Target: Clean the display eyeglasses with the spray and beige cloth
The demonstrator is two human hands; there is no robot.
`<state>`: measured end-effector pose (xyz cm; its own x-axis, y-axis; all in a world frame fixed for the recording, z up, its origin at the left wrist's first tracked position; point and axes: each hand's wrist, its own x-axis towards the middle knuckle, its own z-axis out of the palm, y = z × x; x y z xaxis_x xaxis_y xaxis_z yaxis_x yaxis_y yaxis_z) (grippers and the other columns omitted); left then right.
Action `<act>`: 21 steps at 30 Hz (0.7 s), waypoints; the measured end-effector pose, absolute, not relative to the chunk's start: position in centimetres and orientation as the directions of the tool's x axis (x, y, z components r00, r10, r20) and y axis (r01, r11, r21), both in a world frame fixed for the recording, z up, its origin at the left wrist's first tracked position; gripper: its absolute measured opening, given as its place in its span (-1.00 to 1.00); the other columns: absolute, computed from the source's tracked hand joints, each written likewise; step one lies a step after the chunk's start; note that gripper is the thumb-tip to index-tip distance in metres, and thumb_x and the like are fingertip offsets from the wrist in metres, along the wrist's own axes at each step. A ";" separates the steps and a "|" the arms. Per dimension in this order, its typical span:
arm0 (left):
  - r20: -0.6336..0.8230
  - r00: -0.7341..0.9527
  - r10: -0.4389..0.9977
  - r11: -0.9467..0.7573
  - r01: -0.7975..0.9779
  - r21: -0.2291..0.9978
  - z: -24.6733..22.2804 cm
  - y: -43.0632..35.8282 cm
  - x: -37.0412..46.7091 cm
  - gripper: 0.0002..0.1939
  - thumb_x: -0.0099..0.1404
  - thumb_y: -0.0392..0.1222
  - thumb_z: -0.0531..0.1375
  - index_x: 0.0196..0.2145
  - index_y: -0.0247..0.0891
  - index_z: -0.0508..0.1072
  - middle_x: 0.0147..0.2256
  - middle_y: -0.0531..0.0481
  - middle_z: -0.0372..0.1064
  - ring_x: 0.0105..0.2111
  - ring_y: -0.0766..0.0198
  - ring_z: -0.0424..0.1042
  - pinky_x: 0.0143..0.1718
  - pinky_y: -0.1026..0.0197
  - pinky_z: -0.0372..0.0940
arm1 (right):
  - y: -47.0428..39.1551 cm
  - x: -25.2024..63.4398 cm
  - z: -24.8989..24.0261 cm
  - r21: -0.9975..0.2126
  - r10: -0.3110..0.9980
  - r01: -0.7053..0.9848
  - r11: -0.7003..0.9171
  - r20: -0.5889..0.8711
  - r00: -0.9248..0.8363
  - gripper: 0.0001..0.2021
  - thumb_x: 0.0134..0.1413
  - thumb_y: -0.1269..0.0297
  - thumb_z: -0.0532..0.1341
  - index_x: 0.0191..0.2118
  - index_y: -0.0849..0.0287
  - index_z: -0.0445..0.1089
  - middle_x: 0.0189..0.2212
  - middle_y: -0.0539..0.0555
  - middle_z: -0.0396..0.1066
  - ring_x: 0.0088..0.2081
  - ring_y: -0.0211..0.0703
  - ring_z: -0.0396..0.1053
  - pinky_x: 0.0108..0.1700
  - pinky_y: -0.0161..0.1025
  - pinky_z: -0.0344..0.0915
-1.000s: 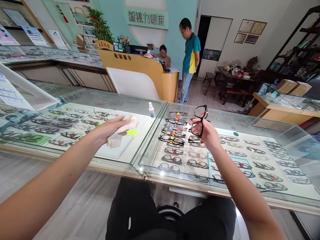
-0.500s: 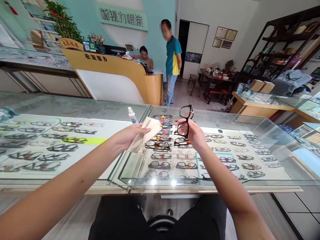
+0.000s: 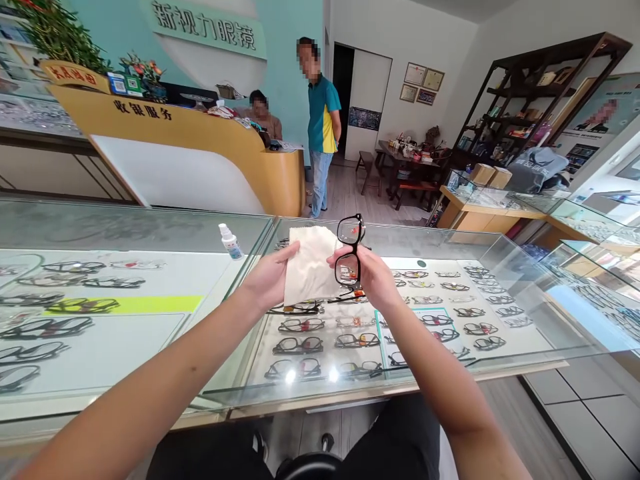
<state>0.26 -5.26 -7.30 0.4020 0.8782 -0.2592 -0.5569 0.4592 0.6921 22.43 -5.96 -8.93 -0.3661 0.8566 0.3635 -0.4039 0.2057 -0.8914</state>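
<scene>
My left hand (image 3: pixel 270 275) grips the left edge of a cream cleaning cloth (image 3: pixel 311 263), which hangs spread out with its face toward me. In my right hand (image 3: pixel 373 270) is a pair of black-framed eyeglasses (image 3: pixel 350 251), held upright on end by the middle, one lens above the other. The cloth's right edge lies close beside the glasses; whether they touch, I cannot tell. Both hands are above the glass display case (image 3: pixel 320 380). A white spray bottle (image 3: pixel 231 241) stands on the glass, left of my left hand.
Rows of eyeglasses (image 3: pixel 299 345) lie inside the case below my hands. A wooden counter (image 3: pixel 283 177) stands beyond, with one person (image 3: pixel 267 123) seated behind it and another person (image 3: pixel 324 127) standing beside it. Dark shelves (image 3: pixel 530 87) and more cases are to the right.
The cloth has been spread from a folded, bunched shape into a wide sheet and brought nearer the glasses. The camera view has turned slightly right.
</scene>
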 end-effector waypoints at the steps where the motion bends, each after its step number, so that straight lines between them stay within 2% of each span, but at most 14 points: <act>1: -0.241 0.410 0.879 0.453 -0.569 0.686 -7.5 -5.4 0.3 -0.34 0.62 -0.03 0.00 0.45 -0.53 0.36 0.10 -0.45 0.63 0.11 -0.19 0.65 0.29 -0.21 0.48 | -6.1 22.4 -8.8 -0.891 0.843 -0.404 0.206 0.371 -0.388 -0.61 0.40 -0.11 0.25 -0.09 0.11 0.62 -0.14 0.16 0.68 -0.05 0.08 0.58 0.16 -0.02 0.45; 4: -0.234 0.421 0.877 0.456 -0.569 0.685 -8.2 -5.8 0.2 -0.41 0.58 0.00 0.08 0.32 -0.48 0.50 -0.09 -0.36 0.66 -0.01 -0.16 0.66 0.19 -0.16 0.53 | -6.8 22.3 -8.5 -0.894 0.801 -0.404 0.193 0.381 -0.461 -0.62 0.43 -0.09 0.23 -0.09 0.10 0.63 -0.14 0.17 0.68 -0.03 0.10 0.59 0.18 0.02 0.47; 6: -0.252 0.430 0.867 0.474 -0.551 0.687 -8.6 -6.1 0.2 -0.50 0.54 0.01 0.14 0.19 -0.42 0.58 -0.28 -0.26 0.61 -0.16 -0.12 0.65 0.11 -0.15 0.56 | -7.2 22.1 -8.4 -0.909 0.797 -0.388 0.151 0.345 -0.496 -0.60 0.40 -0.12 0.25 -0.08 0.11 0.63 -0.15 0.19 0.68 -0.03 0.12 0.60 0.14 0.03 0.50; 8: -0.265 0.439 0.859 0.486 -0.535 0.691 -8.9 -6.5 0.1 -0.56 0.50 0.02 0.20 0.10 -0.38 0.61 -0.35 -0.19 0.55 -0.22 -0.09 0.62 0.06 -0.14 0.57 | -7.4 21.9 -8.6 -0.924 0.803 -0.368 0.106 0.298 -0.517 -0.56 0.37 -0.18 0.27 -0.07 0.11 0.63 -0.16 0.19 0.68 -0.02 0.13 0.60 0.14 0.03 0.51; 12: -0.268 0.456 0.849 0.499 -0.523 0.691 -9.2 -6.9 0.4 -0.59 0.52 -0.02 0.21 0.12 -0.37 0.58 -0.21 -0.22 0.59 -0.08 -0.09 0.65 0.10 -0.09 0.57 | -7.4 21.8 -9.0 -0.930 0.811 -0.350 0.113 0.290 -0.509 -0.56 0.38 -0.18 0.26 -0.07 0.12 0.63 -0.15 0.20 0.68 0.02 0.14 0.59 0.12 0.00 0.51; 17: -0.209 0.489 0.847 0.494 -0.576 0.652 -9.5 -6.9 0.9 -0.60 0.56 -0.14 0.18 0.24 -0.34 0.55 0.12 -0.25 0.61 0.11 -0.01 0.63 0.15 -0.01 0.55 | -6.7 22.6 -9.1 -0.904 0.852 -0.370 0.213 0.358 -0.383 -0.63 0.48 -0.01 0.19 -0.05 0.13 0.65 -0.12 0.18 0.68 -0.02 0.04 0.58 0.04 -0.12 0.49; 19: -0.233 0.503 0.833 0.512 -0.538 0.670 -9.8 -6.9 0.8 -0.62 0.51 -0.18 0.26 0.20 -0.33 0.59 0.09 -0.26 0.63 0.05 0.01 0.65 0.07 0.03 0.57 | -6.4 23.1 -9.0 -0.897 0.871 -0.371 0.241 0.369 -0.325 -0.64 0.49 0.03 0.17 -0.05 0.13 0.65 -0.11 0.17 0.68 -0.05 0.00 0.58 0.00 -0.15 0.48; 21: -0.224 0.493 0.840 0.481 -0.490 0.727 -10.2 -7.0 0.7 -0.68 0.40 -0.25 0.38 0.08 -0.38 0.65 -0.07 -0.26 0.67 -0.11 0.05 0.68 -0.08 0.11 0.58 | -6.3 23.4 -8.8 -0.893 0.886 -0.370 0.257 0.370 -0.278 -0.65 0.48 0.03 0.17 -0.05 0.12 0.64 -0.10 0.17 0.68 -0.05 0.00 0.58 0.01 -0.13 0.49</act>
